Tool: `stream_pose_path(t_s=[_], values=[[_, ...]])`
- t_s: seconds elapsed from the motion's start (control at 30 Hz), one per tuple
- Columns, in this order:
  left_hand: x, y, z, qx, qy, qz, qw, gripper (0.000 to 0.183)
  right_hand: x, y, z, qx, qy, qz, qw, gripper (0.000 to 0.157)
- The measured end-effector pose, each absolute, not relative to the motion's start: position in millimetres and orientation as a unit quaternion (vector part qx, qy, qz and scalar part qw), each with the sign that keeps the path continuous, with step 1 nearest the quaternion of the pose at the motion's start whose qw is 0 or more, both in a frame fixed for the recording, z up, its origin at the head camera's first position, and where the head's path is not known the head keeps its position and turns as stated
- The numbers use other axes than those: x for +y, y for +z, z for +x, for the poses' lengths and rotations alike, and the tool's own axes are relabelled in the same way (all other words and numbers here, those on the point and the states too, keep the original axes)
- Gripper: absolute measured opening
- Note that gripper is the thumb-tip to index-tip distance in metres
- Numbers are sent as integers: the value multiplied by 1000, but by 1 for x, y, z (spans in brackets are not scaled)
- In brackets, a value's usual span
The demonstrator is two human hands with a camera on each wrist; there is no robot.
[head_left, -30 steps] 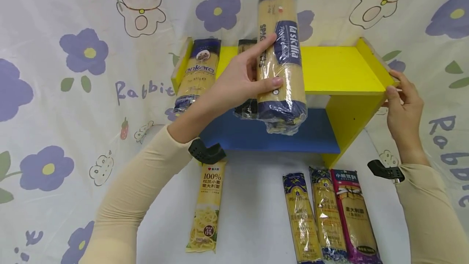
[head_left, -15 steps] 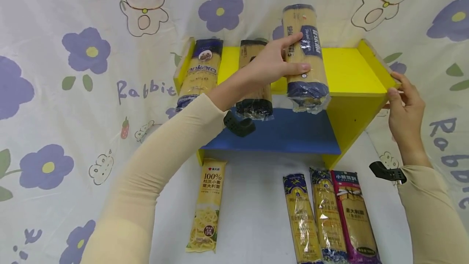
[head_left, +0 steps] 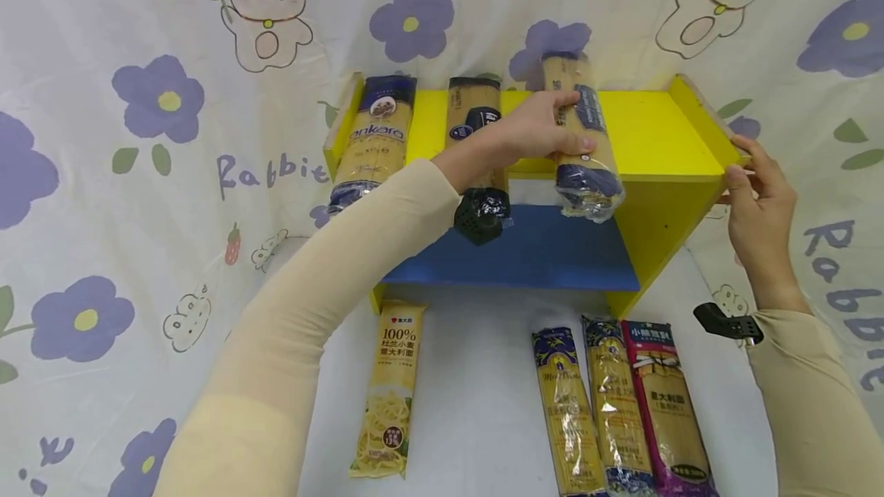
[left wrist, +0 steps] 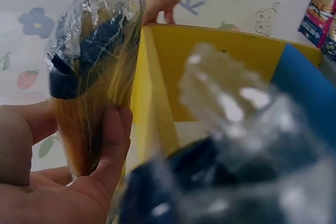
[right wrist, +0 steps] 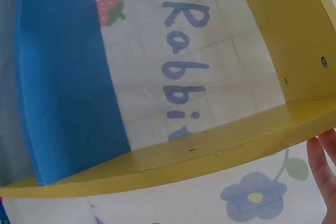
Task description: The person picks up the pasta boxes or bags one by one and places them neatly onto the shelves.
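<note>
My left hand grips a pack of spaghetti with a dark blue label and clear crinkled ends, at the top shelf of a yellow rack. In the left wrist view the thumb and fingers wrap the spaghetti pack, whose wrapped end sticks up beside the yellow edge. My right hand holds the rack's right side board by its outer edge; the right wrist view shows its fingers at that board. Left of the held pack lie a black-banded spaghetti pack and an ankara pack.
A blue lower shelf spans the rack beneath. On the white surface below lie a yellow noodle pack at left, and two blue-topped pasta packs with a magenta one at right. A patterned cloth hangs behind.
My left hand has carried the spaghetti pack rightward and down onto the top shelf, uncovering the black-banded pack. The right hand has stayed at the side board.
</note>
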State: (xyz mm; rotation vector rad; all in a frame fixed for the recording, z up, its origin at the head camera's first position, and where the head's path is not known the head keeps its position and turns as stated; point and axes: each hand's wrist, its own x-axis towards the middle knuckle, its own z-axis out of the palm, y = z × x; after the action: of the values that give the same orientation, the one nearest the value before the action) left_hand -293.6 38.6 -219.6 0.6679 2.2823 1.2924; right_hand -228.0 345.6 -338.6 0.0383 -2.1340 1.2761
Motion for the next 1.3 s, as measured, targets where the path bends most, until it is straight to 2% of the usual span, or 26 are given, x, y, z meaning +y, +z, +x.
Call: stream_pose_path(t_s=[0.3, 0.53, 0.83, 1.07, 1.3], values=[[48, -230, -295, 828, 449, 227, 246, 86, 347, -342, -232, -807, 496, 14, 319, 39], [53, -222, -299, 830, 433, 193, 294, 103, 346, -341, -231, -813, 493, 9, 311, 39], [52, -220, -297, 858, 380, 196, 284, 105, 349, -347, -236, -814, 490, 2, 312, 39], [52, -216, -294, 892, 329, 189, 247, 103, 351, -348, -236, -820, 479, -3, 312, 39], [44, -217, -294, 866, 369, 182, 284, 102, 349, -344, -233, -817, 481, 1, 318, 39]])
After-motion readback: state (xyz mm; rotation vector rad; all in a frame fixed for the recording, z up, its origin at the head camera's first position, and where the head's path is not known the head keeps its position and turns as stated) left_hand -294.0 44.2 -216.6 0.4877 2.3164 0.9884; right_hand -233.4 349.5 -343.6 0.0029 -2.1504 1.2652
